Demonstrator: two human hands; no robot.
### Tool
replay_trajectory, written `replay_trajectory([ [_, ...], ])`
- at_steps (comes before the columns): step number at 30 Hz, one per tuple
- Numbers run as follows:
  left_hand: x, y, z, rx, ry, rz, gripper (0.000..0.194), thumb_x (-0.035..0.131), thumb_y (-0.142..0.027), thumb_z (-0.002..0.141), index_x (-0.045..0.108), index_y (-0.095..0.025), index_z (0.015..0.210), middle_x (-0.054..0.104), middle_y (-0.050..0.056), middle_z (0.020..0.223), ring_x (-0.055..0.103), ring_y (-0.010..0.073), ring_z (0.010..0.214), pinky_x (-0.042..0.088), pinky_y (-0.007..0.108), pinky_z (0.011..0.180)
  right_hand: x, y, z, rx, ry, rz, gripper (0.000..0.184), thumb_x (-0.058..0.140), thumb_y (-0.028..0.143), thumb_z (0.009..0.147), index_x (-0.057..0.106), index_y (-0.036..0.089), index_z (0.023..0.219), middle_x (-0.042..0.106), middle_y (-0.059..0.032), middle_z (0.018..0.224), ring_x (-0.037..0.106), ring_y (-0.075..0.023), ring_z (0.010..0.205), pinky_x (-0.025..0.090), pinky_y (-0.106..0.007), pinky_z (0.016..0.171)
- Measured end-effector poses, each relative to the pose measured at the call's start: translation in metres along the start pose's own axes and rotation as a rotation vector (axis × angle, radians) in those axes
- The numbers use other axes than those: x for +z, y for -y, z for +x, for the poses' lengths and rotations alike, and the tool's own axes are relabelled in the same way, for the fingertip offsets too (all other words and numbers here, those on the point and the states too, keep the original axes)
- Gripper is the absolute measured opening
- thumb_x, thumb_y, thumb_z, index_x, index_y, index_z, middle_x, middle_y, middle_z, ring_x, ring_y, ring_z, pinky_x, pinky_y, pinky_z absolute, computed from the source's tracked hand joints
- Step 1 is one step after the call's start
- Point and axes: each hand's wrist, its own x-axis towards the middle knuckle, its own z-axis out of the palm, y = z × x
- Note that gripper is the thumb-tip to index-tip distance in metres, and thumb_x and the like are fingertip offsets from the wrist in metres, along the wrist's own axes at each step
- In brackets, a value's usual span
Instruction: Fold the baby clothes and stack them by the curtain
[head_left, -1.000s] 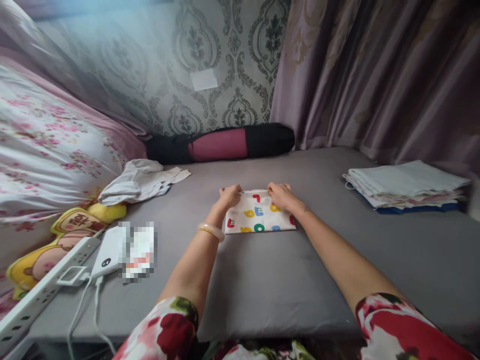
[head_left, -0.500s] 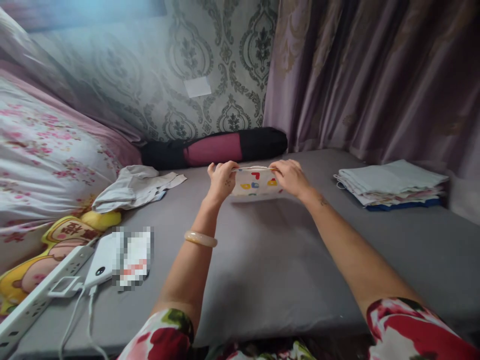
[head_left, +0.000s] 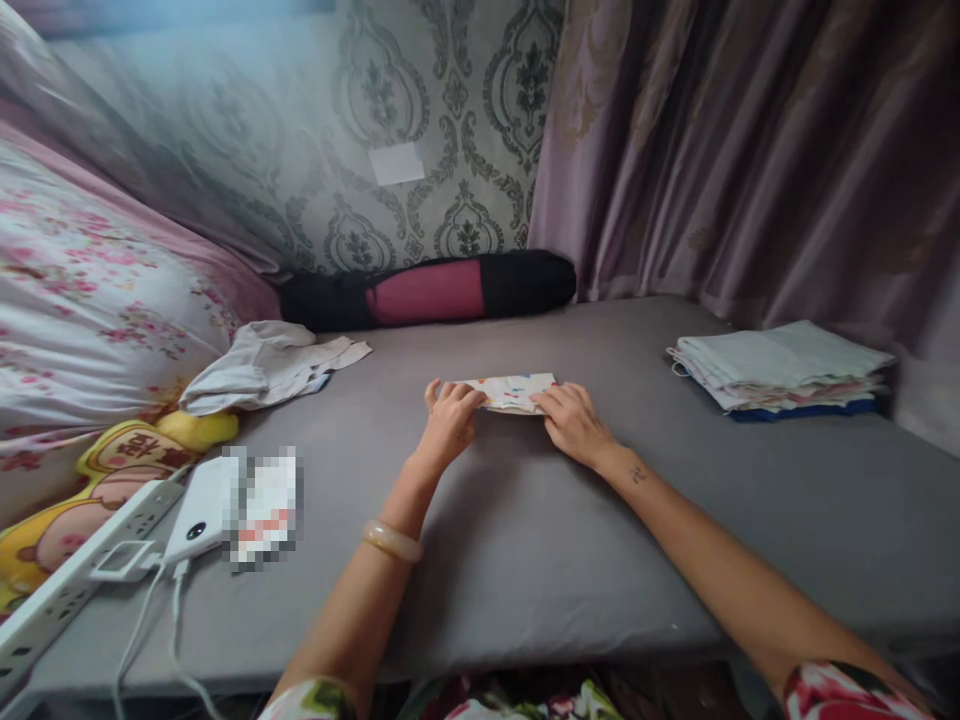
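Note:
A small white cloth (head_left: 514, 391) printed with coloured shapes lies folded into a narrow strip on the grey mattress (head_left: 525, 560). My left hand (head_left: 448, 422) grips its left near corner with the fingers curled round the edge. My right hand (head_left: 571, 418) pinches the right near edge. Both hands rest low on the mattress, close together. A pale bangle sits on my left wrist.
A stack of folded cloths (head_left: 780, 368) lies at the right by the curtain. A crumpled pale garment (head_left: 266, 362) and a black-and-pink bolster (head_left: 431, 290) lie at the back. A floral pillow (head_left: 90, 310), a yellow plush toy (head_left: 112, 470), a power strip (head_left: 67, 580) and a white power bank (head_left: 196, 508) are at the left.
The cloth lay flat, was lifted by its far edge, and now lies on the mattress again, folded narrower. Both hands came down with it.

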Motion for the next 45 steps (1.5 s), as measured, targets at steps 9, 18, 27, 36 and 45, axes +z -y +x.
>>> replay_trajectory([
  [9, 0.016, 0.008, -0.022, 0.087, 0.295, -0.119, 0.063, 0.038, 0.002, 0.073, 0.052, -0.02, 0.13, 0.055, 0.007, 0.138, 0.045, 0.0185, 0.131, 0.019, 0.047, 0.116, 0.017, 0.009, -0.022, 0.006, 0.221, 0.067, 0.045, 0.039, 0.002, 0.085, 0.061, 0.014, 0.122, 0.06, -0.0124, 0.128, 0.053, -0.0208, 0.119, 0.039, -0.036, 0.104],
  [18, 0.008, 0.006, -0.026, 0.094, 0.332, -0.157, 0.068, 0.037, 0.004, 0.068, 0.056, -0.02, 0.128, 0.057, 0.006, 0.136, 0.046, 0.0173, 0.131, 0.028, 0.043, 0.115, 0.005, 0.02, -0.024, 0.059, 0.369, 0.054, 0.055, 0.039, -0.001, 0.08, 0.058, 0.016, 0.13, 0.058, -0.0103, 0.134, 0.053, -0.0202, 0.124, 0.041, -0.034, 0.103],
  [27, -0.006, -0.011, -0.015, -0.055, 0.392, -0.222, 0.034, 0.042, -0.023, 0.086, 0.065, -0.024, 0.111, 0.066, 0.004, 0.123, 0.057, 0.0216, 0.118, 0.025, 0.048, 0.114, -0.017, 0.023, -0.001, 0.215, 0.475, 0.178, 0.036, 0.039, 0.019, 0.09, 0.068, 0.021, 0.11, 0.068, -0.0064, 0.118, 0.059, -0.0197, 0.112, 0.034, -0.035, 0.103],
  [36, 0.039, -0.027, 0.028, -0.309, 0.201, -0.045, 0.043, 0.036, -0.02, 0.093, 0.047, -0.02, 0.134, 0.045, 0.007, 0.147, 0.035, 0.0232, 0.139, 0.026, 0.05, 0.113, 0.037, 0.029, 0.045, 0.392, 0.391, 0.121, 0.057, 0.028, 0.023, 0.092, 0.034, 0.008, 0.147, 0.028, -0.0109, 0.156, 0.02, -0.0243, 0.144, 0.013, -0.049, 0.116],
  [45, 0.068, -0.018, 0.037, -0.193, 0.262, 0.024, 0.049, 0.032, -0.028, 0.096, 0.038, -0.015, 0.143, 0.038, 0.012, 0.151, 0.026, 0.0296, 0.143, 0.014, 0.06, 0.115, 0.058, 0.028, 0.05, 0.348, 0.417, 0.067, 0.058, 0.026, 0.023, 0.092, 0.033, 0.008, 0.148, 0.028, -0.0093, 0.156, 0.019, -0.0243, 0.145, 0.01, -0.052, 0.117],
])
